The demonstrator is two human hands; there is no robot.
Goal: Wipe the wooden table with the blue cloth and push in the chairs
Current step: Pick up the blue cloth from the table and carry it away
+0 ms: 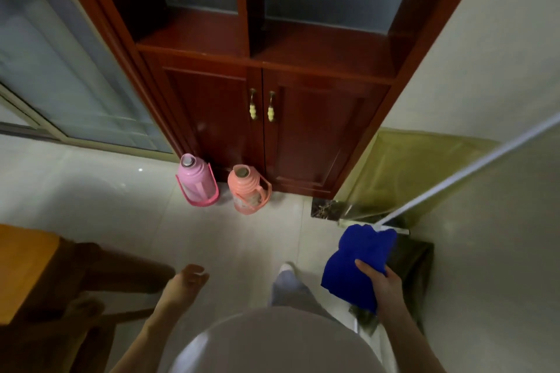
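My right hand [383, 289] grips a folded blue cloth [356, 263] at the lower right, thumb on top, held in the air above the floor. My left hand [181, 285] hangs free in the lower middle, fingers loosely curled and holding nothing. A corner of the light wooden table [21, 266] shows at the far left edge, with dark brown chair parts [100, 269] beside and below it. The left hand is just right of those parts and not touching them.
A red-brown cabinet [272, 118] with two doors stands ahead. Two thermos flasks, pink [197, 180] and salmon [247, 189], sit on the pale tiled floor at its foot. A white pole [466, 172] leans along the right wall above a dark bin [412, 266].
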